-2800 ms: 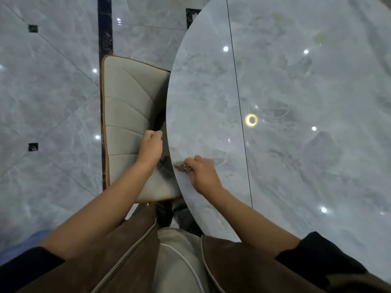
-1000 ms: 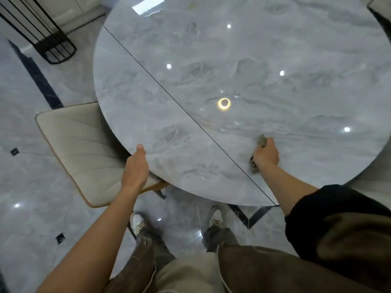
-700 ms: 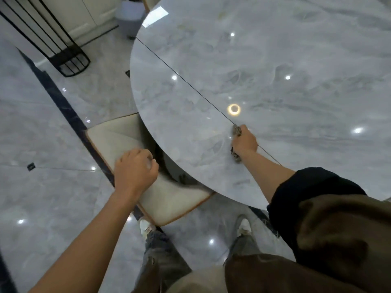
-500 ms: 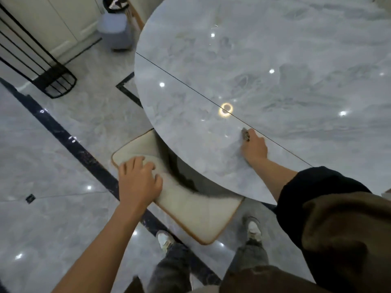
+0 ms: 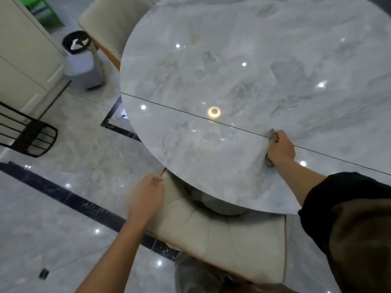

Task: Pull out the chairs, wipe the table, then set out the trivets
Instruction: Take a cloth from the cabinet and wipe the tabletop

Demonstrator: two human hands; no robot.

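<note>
The right hand (image 5: 280,148) curls its fingers round a cloth (image 5: 274,135) on the worktop (image 5: 211,70), by its seam. The left hand (image 5: 148,195) is blurred at a corner of the chair (image 5: 232,237) tucked under the rim; whether its fingers grip, I cannot tell. Tugging one corner could skew the chair into the pedestal (image 5: 220,206)

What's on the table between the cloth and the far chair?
Head view: the table between cloth and far chair is bare, crossed only by its dark seam and lamp glints.
</note>
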